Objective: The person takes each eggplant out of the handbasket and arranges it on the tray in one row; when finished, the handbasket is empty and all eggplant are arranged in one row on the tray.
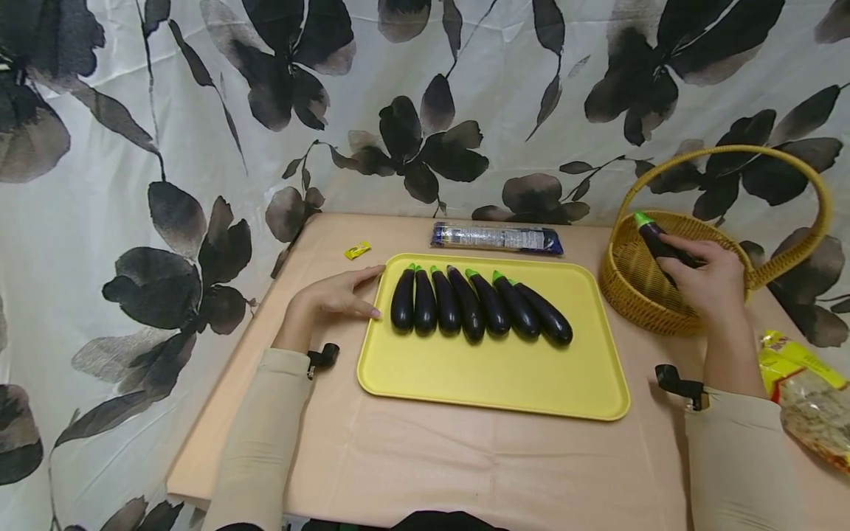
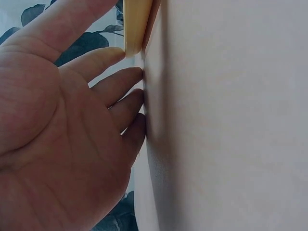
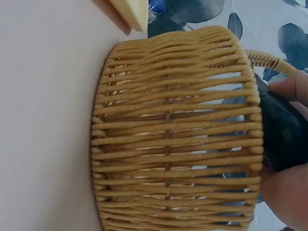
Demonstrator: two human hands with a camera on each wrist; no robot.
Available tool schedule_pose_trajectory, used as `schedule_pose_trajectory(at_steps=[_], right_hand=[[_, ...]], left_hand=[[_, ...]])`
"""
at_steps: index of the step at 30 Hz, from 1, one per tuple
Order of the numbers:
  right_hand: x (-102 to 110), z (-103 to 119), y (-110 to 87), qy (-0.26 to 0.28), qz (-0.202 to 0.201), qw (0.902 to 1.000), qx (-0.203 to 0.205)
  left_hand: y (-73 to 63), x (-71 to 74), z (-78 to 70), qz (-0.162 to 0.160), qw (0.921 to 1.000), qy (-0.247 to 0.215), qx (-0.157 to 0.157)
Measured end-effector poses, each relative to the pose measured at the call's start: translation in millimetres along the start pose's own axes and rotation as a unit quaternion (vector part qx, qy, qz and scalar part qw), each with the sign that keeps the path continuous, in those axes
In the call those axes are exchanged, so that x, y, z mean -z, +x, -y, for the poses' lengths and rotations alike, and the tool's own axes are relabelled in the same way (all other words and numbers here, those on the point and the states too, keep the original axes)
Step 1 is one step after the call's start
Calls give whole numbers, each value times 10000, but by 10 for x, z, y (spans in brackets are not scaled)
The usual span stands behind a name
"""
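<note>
My right hand (image 1: 713, 276) grips a dark purple eggplant (image 1: 657, 243) with a green stem end, over the wicker basket (image 1: 651, 317). In the right wrist view, that eggplant (image 3: 284, 130) shows just past the basket rim, between thumb and fingers. Several eggplants (image 1: 470, 306) lie side by side on the yellow tray (image 1: 465, 376), stem ends pointing away from me. At the tray's left edge rests my left hand (image 1: 335, 295), its fingers extended. The left wrist view shows its fingertips against the tabletop and the tray's side (image 2: 136, 29).
Behind the tray lies a long, shiny blue-and-clear package (image 1: 496, 239). A small yellow packet (image 1: 357, 250) sits at the back left. Right of my right arm is a yellow-and-clear bag (image 1: 806, 398). The basket's tall handle (image 1: 724, 150) arches above it. A floral curtain (image 1: 425, 147) hangs behind the table.
</note>
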State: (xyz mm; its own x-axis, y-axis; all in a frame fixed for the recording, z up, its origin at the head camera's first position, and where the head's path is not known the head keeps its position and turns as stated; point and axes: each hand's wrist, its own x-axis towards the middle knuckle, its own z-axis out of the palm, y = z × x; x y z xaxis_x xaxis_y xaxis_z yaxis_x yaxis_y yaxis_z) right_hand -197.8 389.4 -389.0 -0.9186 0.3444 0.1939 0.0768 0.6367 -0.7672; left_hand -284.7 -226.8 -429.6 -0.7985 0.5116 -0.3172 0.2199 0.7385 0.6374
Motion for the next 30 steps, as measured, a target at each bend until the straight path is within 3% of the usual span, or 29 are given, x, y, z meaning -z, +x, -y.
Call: schedule_pose_trajectory(at_steps=[22, 30], right_hand=[[-133, 315, -93, 325, 321, 9953, 850], [-257, 376, -121, 607, 650, 9908, 1024]], left_hand=[[-16, 9, -49, -11, 9997, -170, 158], [-17, 6, -39, 8, 9997, -197, 119]])
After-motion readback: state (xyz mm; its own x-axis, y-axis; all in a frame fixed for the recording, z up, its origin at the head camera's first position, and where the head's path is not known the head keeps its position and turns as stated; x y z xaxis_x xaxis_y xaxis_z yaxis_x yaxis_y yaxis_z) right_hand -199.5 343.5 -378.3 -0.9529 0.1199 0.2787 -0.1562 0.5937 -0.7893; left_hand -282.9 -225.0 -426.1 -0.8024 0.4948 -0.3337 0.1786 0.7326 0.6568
